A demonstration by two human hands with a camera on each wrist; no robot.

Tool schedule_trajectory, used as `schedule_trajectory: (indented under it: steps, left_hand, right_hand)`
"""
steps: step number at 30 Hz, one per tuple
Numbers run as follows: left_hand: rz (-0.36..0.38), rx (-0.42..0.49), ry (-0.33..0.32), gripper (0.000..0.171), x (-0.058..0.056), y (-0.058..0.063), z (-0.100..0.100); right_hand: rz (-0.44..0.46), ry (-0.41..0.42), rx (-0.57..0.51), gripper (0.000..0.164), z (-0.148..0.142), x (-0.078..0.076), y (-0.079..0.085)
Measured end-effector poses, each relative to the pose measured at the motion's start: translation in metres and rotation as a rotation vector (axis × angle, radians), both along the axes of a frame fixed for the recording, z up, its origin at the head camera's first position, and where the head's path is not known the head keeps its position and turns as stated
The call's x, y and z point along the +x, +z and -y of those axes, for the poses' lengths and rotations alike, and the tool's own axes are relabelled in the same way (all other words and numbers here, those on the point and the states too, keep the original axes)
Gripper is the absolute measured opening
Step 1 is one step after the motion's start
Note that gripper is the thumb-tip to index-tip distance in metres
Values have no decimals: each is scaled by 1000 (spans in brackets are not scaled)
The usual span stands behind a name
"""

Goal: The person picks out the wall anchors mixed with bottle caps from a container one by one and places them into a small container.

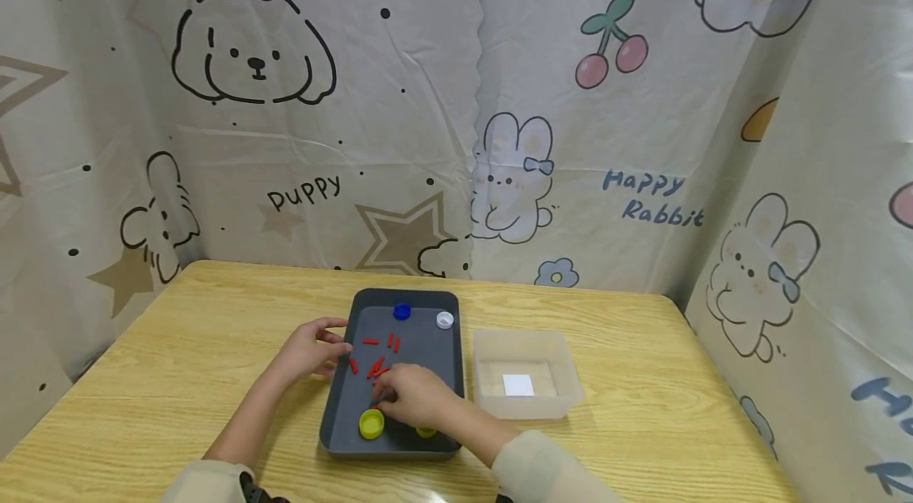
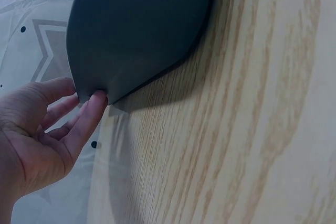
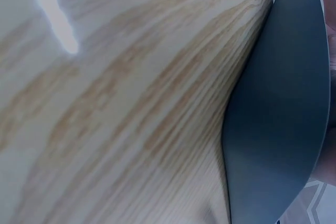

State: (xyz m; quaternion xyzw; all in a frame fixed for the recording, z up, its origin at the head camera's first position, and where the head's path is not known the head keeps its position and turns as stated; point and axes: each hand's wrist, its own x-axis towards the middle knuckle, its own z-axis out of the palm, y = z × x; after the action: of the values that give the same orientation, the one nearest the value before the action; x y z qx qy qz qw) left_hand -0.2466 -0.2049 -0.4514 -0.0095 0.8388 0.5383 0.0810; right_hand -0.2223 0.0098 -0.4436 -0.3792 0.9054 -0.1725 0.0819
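A dark grey rectangular tray (image 1: 335, 424) lies on the table, with several short red sticks (image 1: 376, 367) scattered in its middle. My left hand (image 1: 314, 348) holds the tray's left edge; in the left wrist view its thumb and fingers (image 2: 89, 119) meet the tray's rim and outer wall. Inside the tray, my right hand (image 1: 414, 396) has curled fingers pointing down and pinches a red stick, of which only a bit shows above a yellow cap (image 1: 372, 424). A second yellow cap (image 1: 425, 432) is partly hidden under that hand. In the right wrist view the tray's wall (image 3: 278, 103) hides most of the hand.
A blue cap (image 1: 403, 311) and a white cap (image 1: 445, 320) lie at the tray's far end. Right of the tray stands a translucent plastic box (image 1: 528, 406) with a white square in it. A printed curtain (image 1: 399, 131) hangs behind the wooden table (image 1: 642, 408).
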Motion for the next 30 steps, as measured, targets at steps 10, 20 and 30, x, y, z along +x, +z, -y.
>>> schedule_trajectory:
  steps: [10,20,30]
  left_hand:
    - [-3,-4,3,52,1,1,-1]
    - [-2,3,4,53,-1,1,-1]
    - [9,-5,16,52,-1,0,-1]
  right_hand:
    - [-33,6,54,7,1,1,-4]
    - [-29,-23,20,4,1,0,-5]
    - [110,-93,-159,3,-8,-3,0]
